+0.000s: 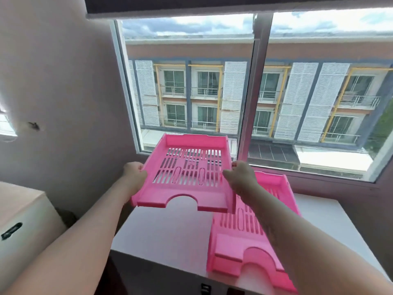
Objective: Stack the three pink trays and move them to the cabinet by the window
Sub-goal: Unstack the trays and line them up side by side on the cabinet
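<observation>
Two bare hands hold up one pink tray in the air, in front of the window. The left hand is closed on the tray's left side wall, with its fingers curled over the rim. The right hand is closed on the tray's right side wall, and its fingertips peek over the top edge. The tray tips a little, with its cut-out front edge toward the person. Below the window stands a white cabinet. More pink trays lie flat on the cabinet top, under the right arm. They look stacked, but how many there are is hard to tell. The held tray hangs above the cabinet and does not touch it.
</observation>
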The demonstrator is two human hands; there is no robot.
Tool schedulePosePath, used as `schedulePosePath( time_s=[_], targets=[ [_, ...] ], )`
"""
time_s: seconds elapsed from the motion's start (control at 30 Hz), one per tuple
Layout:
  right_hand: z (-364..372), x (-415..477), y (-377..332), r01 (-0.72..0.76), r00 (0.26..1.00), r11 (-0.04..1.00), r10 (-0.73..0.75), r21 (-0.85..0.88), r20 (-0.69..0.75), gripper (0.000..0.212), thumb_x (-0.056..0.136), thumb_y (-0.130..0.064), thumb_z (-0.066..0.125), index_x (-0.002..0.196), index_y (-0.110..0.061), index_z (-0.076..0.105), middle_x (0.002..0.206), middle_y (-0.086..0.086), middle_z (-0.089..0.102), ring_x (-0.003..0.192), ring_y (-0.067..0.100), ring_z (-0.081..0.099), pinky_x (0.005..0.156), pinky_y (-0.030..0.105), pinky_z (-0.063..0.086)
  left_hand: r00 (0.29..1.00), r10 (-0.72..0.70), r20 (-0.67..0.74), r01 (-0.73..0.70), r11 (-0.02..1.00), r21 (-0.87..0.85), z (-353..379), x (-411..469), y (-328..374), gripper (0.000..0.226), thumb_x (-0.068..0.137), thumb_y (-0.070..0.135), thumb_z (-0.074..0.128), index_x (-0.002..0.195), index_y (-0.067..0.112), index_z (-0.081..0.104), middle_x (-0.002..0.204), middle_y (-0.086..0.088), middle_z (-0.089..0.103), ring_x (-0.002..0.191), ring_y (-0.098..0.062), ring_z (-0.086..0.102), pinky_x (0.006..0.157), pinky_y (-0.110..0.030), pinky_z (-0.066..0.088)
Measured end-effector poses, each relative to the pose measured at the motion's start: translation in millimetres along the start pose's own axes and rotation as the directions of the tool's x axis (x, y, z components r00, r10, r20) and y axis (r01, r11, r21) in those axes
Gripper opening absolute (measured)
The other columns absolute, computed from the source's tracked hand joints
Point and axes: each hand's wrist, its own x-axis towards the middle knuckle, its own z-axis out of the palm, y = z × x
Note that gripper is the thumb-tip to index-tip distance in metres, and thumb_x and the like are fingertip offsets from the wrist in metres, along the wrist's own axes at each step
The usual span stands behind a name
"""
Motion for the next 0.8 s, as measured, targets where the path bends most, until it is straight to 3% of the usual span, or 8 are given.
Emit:
schedulePosePath(
  time_s=[0.1, 0.17, 0.23, 0.3, 0.43, 0.57, 0.7, 0.8],
  targets=[
    [49, 3, -15, 0.037, 0.998, 0.999, -0.038, 0.026, 0.045, 0.025, 0.085, -0.005, 0.061, 0.069, -0.017, 0.045, 0.061, -0.002, 0.044, 0.05, 0.014, 0.038, 0.046, 0.026, 0.029, 0.998, -0.027, -0.049, 0.027, 1.0, 0.002, -25, 17, -43, 0.025, 0.088, 0.002, 0.044, 0.073, 0.005, 0.063, 0.069, -0.011, 0.056, 0.064, -0.027, 0.051, 0.056, -0.03, 0.04],
    [75, -2, -17, 0.051, 0.998, 0.998, -0.052, 0.027, 0.047, 0.007, 0.087, -0.006, 0.062, 0.087, -0.012, 0.059, 0.068, 0.002, 0.057, 0.054, 0.02, 0.054, 0.047, 0.032, 0.045, 0.995, -0.06, -0.085, 0.061, 0.998, 0.01, -31, 20, -69, 0.026, 0.086, 0.003, 0.047, 0.064, 0.013, 0.055, 0.061, -0.006, 0.051, 0.062, -0.027, 0.048, 0.058, -0.031, 0.038],
    [98, -8, -8, 0.013, 0.999, 0.999, -0.015, 0.032, 0.051, 0.022, 0.09, -0.006, 0.059, 0.112, -0.006, 0.062, 0.087, 0.009, 0.067, 0.069, 0.028, 0.065, 0.063, 0.044, 0.06, 0.991, -0.079, -0.104, 0.083, 0.996, 0.028, -28, 16, -90, 0.023, 0.085, 0.004, 0.05, 0.066, 0.015, 0.055, 0.061, -0.003, 0.052, 0.064, -0.027, 0.049, 0.059, -0.03, 0.038],
    [115, -15, 7, -0.035, 0.998, 0.999, 0.035, 0.005, 0.046, 0.029, 0.091, -0.006, 0.057, 0.121, -0.003, 0.059, 0.092, 0.007, 0.066, 0.071, 0.023, 0.063, 0.069, 0.044, 0.06, 0.992, -0.103, -0.077, 0.106, 0.994, 0.029, -19, 8, -106, 0.018, 0.087, 0.004, 0.049, 0.075, 0.013, 0.059, 0.064, -0.003, 0.055, 0.067, -0.028, 0.051, 0.057, -0.029, 0.037],
    [142, -25, 35, -0.098, 0.994, 0.993, 0.1, -0.06, 0.041, 0.029, 0.094, -0.008, 0.054, 0.122, -0.005, 0.059, 0.088, 0.001, 0.062, 0.065, 0.017, 0.061, 0.061, 0.04, 0.058, 0.985, -0.173, -0.013, 0.172, 0.984, -0.042, 0, -12, -136, 0.017, 0.089, 0.001, 0.044, 0.084, 0.0, 0.061, 0.075, -0.014, 0.062, 0.061, -0.02, 0.049, 0.053, -0.027, 0.035],
    [161, -33, 53, -0.117, 0.99, 0.985, 0.125, -0.126, 0.061, 0.031, 0.095, -0.005, 0.044, 0.125, -0.004, 0.053, 0.082, -0.001, 0.058, 0.058, 0.015, 0.054, 0.049, 0.03, 0.043, 0.98, -0.197, 0.015, 0.198, 0.978, -0.065, 8, -27, -154, 0.023, 0.091, 0.002, 0.041, 0.078, 0.013, 0.055, 0.07, -0.002, 0.057, 0.057, -0.012, 0.048, 0.048, -0.026, 0.034],
    [175, -43, 80, -0.18, 0.978, 0.964, 0.197, -0.196, 0.069, 0.042, 0.095, -0.003, 0.04, 0.138, -0.007, 0.043, 0.086, 0.005, 0.063, 0.054, 0.017, 0.051, 0.047, 0.034, 0.042, 0.97, -0.233, 0.063, 0.239, 0.966, -0.101, 20, -42, -171, 0.024, 0.093, 0.004, 0.04, 0.084, 0.016, 0.058, 0.073, 0.001, 0.06, 0.06, -0.012, 0.051, 0.05, -0.026, 0.037],
    [179, -47, 91, -0.224, 0.964, 0.947, 0.251, -0.229, 0.093, 0.048, 0.096, 0.0, 0.035, 0.143, -0.007, 0.037, 0.078, 0.008, 0.063, 0.05, 0.017, 0.048, 0.045, 0.037, 0.039, 0.96, -0.26, 0.102, 0.27, 0.958, -0.096, 24, -50, -179, 0.025, 0.094, 0.007, 0.041, 0.097, 0.018, 0.063, 0.082, -0.001, 0.067, 0.065, -0.013, 0.057, 0.059, -0.029, 0.046]
  ],
)
